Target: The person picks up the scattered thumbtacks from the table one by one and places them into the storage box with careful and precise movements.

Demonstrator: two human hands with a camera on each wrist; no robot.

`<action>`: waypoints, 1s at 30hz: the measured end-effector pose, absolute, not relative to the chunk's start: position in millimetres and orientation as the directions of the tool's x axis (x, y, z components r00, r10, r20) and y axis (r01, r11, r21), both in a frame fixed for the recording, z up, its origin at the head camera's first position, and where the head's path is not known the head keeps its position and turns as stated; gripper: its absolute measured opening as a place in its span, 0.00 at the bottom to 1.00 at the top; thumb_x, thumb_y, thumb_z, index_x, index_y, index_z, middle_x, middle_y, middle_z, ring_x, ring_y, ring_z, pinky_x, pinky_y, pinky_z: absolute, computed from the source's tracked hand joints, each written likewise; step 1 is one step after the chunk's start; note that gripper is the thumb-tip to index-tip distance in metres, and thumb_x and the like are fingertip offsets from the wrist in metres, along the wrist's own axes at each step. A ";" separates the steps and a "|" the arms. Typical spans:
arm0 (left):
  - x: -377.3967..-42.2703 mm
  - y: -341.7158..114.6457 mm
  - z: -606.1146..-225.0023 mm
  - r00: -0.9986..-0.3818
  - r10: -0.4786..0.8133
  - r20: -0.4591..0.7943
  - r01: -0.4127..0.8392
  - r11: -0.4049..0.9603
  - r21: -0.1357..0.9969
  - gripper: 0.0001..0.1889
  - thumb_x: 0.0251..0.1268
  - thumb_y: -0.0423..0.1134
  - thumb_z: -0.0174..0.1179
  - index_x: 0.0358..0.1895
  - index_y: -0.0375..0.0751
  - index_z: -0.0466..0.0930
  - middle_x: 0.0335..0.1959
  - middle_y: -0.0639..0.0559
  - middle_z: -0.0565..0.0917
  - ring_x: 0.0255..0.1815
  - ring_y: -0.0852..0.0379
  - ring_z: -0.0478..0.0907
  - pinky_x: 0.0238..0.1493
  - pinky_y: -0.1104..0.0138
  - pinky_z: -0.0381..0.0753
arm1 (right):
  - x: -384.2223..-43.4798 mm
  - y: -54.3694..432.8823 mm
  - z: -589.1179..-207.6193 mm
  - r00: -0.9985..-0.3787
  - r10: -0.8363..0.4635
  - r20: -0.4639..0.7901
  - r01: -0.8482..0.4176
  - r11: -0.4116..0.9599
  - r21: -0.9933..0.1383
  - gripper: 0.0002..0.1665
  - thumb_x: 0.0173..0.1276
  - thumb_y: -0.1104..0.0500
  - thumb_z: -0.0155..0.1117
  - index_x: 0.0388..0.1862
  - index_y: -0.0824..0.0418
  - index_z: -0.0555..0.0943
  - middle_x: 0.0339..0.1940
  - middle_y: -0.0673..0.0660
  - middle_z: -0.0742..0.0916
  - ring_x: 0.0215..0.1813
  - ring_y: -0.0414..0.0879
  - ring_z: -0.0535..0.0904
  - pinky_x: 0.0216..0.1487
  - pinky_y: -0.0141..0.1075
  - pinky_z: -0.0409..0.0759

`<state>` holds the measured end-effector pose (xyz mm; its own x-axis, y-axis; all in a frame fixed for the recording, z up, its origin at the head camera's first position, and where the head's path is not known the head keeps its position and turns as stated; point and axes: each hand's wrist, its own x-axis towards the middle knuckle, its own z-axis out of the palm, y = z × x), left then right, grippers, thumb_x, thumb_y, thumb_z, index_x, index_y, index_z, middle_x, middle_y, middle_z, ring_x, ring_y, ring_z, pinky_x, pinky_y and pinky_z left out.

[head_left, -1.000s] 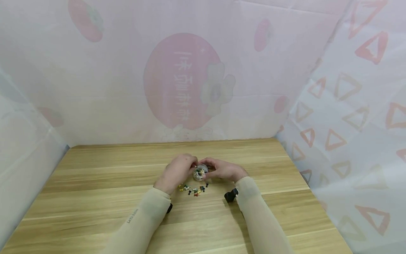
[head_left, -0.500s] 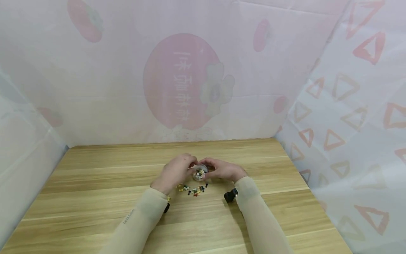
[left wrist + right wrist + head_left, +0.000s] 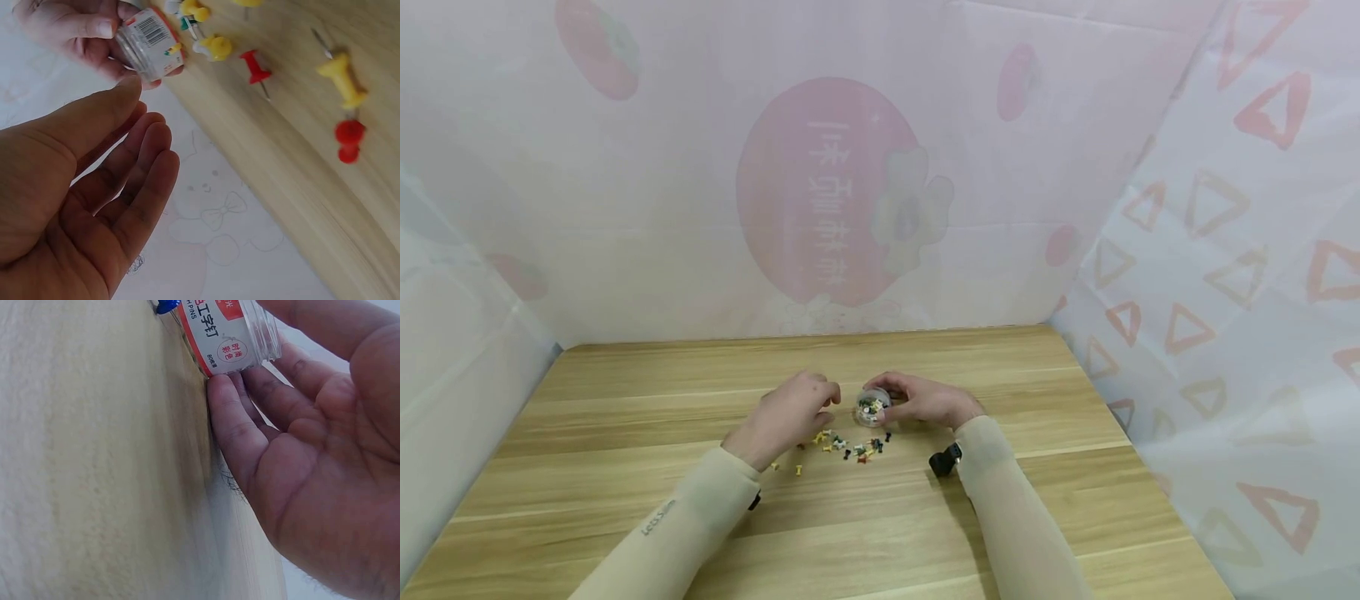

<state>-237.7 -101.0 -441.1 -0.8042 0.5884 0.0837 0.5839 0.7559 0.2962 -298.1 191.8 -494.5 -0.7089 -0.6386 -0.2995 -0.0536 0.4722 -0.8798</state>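
A small clear jar (image 3: 872,410) of colored push pins stands on the table, its label printed in red and white (image 3: 219,337). My right hand (image 3: 928,402) grips it from the right, thumb on the near side and fingers around the far side. To the left of the jar is my left hand (image 3: 790,414), fingers loosely bent and apart from the thumb, holding nothing that shows. Below and beside this hand lie loose push pins, among them a yellow push pin (image 3: 342,81) and a red push pin (image 3: 255,67).
Several more pins, including a dark push pin (image 3: 888,437) and a blue push pin (image 3: 167,305), are scattered in front of the jar on the wooden table (image 3: 1045,517). Printed cloth walls (image 3: 670,183) enclose its back and sides.
My left hand has drawn back from the jar's mouth, leftward and slightly toward me, uncovering yellow pins on the table. The right hand and jar stay in place.
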 end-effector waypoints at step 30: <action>-219.9 -127.2 -456.2 -0.759 0.650 -0.049 0.633 0.753 0.182 0.16 0.78 0.24 0.69 0.28 0.44 0.82 0.29 0.56 0.77 0.31 0.59 0.69 0.33 0.68 0.70 | -298.8 193.5 -494.8 -0.703 -0.644 -0.302 -0.059 0.475 -0.878 0.36 0.86 0.59 0.76 0.87 0.50 0.75 0.86 0.57 0.82 0.87 0.53 0.76 0.92 0.56 0.72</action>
